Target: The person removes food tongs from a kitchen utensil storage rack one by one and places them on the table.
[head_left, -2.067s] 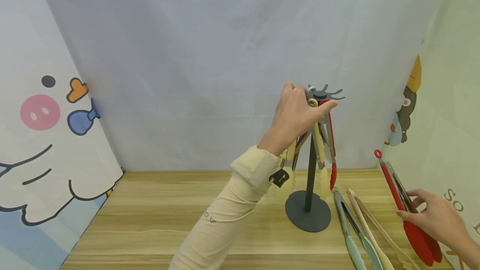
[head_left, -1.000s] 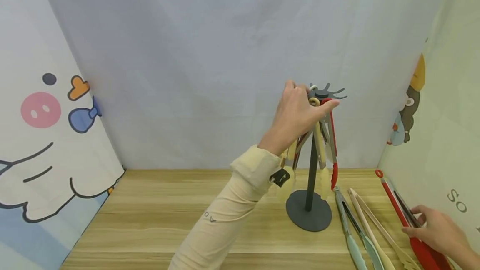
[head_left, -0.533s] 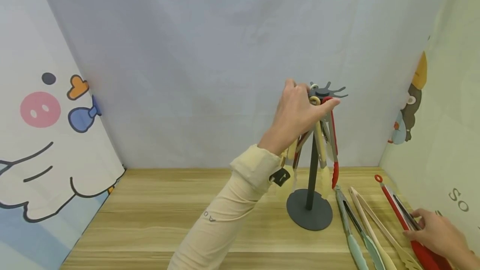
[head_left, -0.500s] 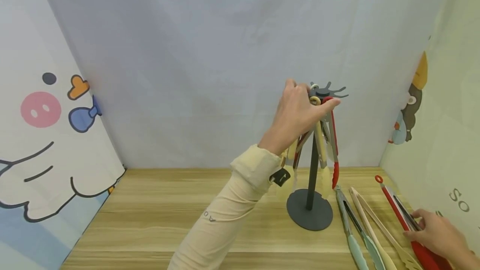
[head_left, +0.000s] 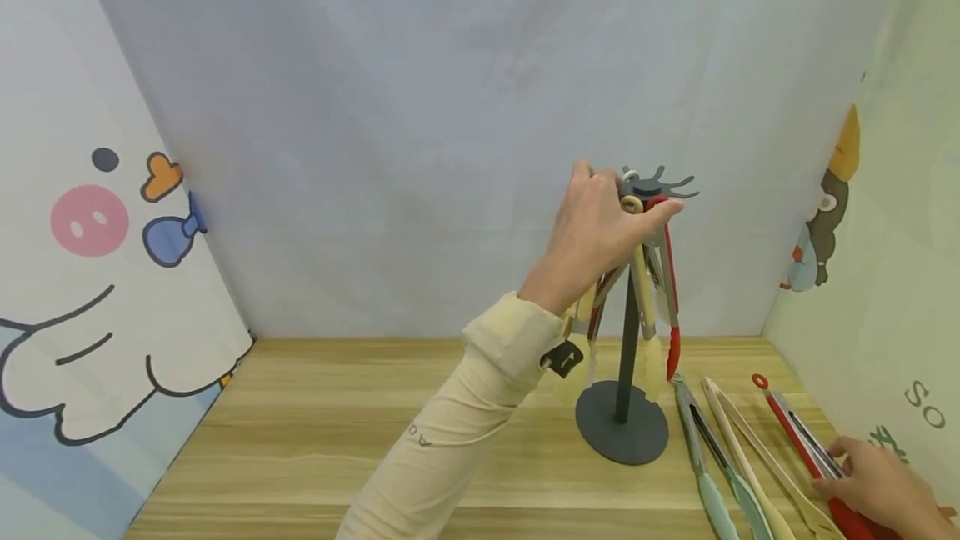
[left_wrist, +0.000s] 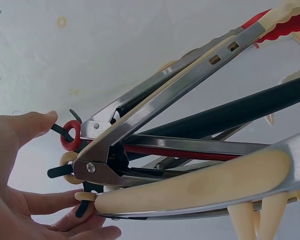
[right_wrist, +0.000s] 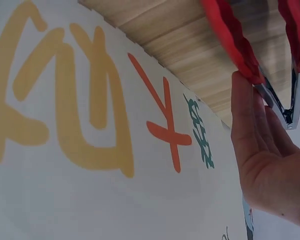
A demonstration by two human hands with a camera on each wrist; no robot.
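A dark grey rotating utensil rack (head_left: 628, 332) stands upright with cream and red tongs hanging by their rings. My left hand (head_left: 596, 232) grips the hooks at its top. In the left wrist view the thumb of my left hand (left_wrist: 20, 175) touches one hook tip, and its fingers lie by a hook with a cream ring. At the far right my right hand (head_left: 885, 482) holds red-tipped tongs (head_left: 798, 432) by the middle. In the right wrist view these red tongs (right_wrist: 235, 45) have spread arms, with my right hand (right_wrist: 270, 150) around their metal part.
Mint-green tongs (head_left: 712, 465) and cream tongs (head_left: 750, 457) lie on the wooden table (head_left: 322, 432), between the rack's round base and the red tongs. A printed cloth wall (head_left: 900, 290) rises close beside my right hand. A pale grey cloth (head_left: 420, 140) hangs behind.
My right hand has lowered the red tongs toward the table at the right, beside the cream tongs. My left hand has kept its place at the top of the rack.
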